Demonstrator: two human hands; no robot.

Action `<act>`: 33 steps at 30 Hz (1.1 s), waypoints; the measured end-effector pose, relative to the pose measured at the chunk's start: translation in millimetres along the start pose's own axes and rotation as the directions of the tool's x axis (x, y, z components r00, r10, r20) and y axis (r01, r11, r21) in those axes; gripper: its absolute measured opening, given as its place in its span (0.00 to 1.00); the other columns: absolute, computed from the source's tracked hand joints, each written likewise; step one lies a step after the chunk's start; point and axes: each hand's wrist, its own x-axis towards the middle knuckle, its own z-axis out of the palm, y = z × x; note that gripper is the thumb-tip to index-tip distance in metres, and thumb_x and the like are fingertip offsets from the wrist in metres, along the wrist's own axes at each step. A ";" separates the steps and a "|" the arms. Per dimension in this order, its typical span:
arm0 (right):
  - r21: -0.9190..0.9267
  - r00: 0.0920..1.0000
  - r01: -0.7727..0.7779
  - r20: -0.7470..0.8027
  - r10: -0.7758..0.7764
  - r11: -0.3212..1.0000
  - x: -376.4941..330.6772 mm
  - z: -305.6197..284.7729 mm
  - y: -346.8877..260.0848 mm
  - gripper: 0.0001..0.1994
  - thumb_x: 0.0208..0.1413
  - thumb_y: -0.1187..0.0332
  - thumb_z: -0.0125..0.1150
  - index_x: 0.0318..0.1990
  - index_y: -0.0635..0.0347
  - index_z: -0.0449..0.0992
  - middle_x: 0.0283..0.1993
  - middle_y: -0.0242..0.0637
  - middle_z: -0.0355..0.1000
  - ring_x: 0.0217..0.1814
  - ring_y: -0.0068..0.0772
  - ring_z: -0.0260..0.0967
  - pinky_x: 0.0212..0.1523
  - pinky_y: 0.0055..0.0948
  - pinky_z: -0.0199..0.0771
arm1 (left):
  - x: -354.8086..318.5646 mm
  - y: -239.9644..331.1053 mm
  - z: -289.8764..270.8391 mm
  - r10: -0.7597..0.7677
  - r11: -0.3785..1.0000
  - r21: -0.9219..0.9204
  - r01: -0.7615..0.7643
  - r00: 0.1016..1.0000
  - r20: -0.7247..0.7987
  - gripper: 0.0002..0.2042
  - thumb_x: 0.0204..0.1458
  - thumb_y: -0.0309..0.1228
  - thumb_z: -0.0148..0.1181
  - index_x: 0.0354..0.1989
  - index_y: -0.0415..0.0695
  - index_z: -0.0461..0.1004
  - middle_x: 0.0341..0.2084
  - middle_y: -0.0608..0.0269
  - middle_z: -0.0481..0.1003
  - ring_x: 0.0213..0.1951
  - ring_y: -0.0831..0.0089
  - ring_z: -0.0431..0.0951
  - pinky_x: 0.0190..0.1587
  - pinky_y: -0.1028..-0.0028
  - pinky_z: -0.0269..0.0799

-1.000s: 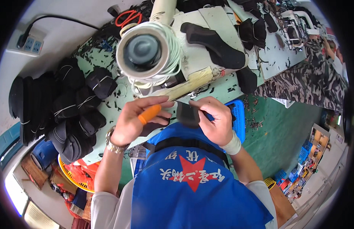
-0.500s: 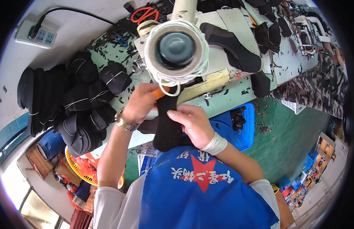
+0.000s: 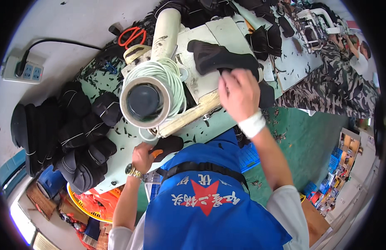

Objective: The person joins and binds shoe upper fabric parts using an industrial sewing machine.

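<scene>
My left hand [image 3: 143,158] is closed around an orange-handled tool [image 3: 157,153]; the rest of the tool is hidden. Right by it, a black insole [image 3: 169,145] lies on the table's near edge, partly under the machine arm. Farther right, my right hand [image 3: 242,93] reaches over the machine's bed. Its fingers pinch at the near edge of a pile of black insoles [image 3: 220,57], and the exact piece is partly covered by them. Between my hands stands a pale machine post [image 3: 164,35] whose round, dark-centred end [image 3: 145,102] is wound with white cord.
Tied bundles of black insoles [image 3: 72,129] crowd the left of the table. Red-handled scissors [image 3: 131,36] lie behind the post. A yellow basket [image 3: 82,205] stands below left, a blue crate [image 3: 249,159] below right. Camouflage cloth [image 3: 326,85] hangs at the right, with another person [image 3: 361,58] beyond.
My hands have parted; the insole they held together is no longer between them. My right hand has gone up and right to the pile, my left down and left. The view has shifted.
</scene>
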 end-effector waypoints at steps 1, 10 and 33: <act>0.068 1.000 -0.007 -0.005 0.007 0.998 -7.2 -8.3 -12.1 0.05 0.47 0.72 0.63 0.27 0.60 0.73 0.28 0.37 0.64 0.30 0.40 0.65 0.29 0.37 0.66 | -4.8 8.4 -6.4 -0.045 0.999 0.000 0.045 0.998 0.042 0.10 0.43 0.34 0.67 0.27 0.39 0.76 0.24 0.50 0.72 0.30 0.52 0.74 0.35 0.61 0.71; 0.706 0.800 -0.378 0.575 -0.173 0.599 -44.0 -38.9 -108.9 0.38 0.41 0.52 0.74 0.57 0.65 0.68 0.51 0.51 0.70 0.53 0.52 0.69 0.54 0.39 0.70 | -5.6 86.2 -90.1 0.283 0.886 -0.443 -0.137 0.917 0.282 0.08 0.51 0.27 0.61 0.37 0.38 0.78 0.27 0.53 0.77 0.30 0.57 0.78 0.35 0.66 0.72; 0.424 0.847 -0.351 0.524 0.090 0.835 24.9 -52.2 -44.1 0.11 0.54 0.70 0.64 0.26 0.69 0.73 0.19 0.27 0.68 0.23 0.13 0.58 0.22 0.22 0.60 | 96.8 88.9 -119.5 -0.005 0.940 -0.291 0.178 0.860 0.510 0.14 0.60 0.36 0.52 0.31 0.37 0.74 0.21 0.61 0.76 0.18 0.75 0.75 0.20 0.77 0.73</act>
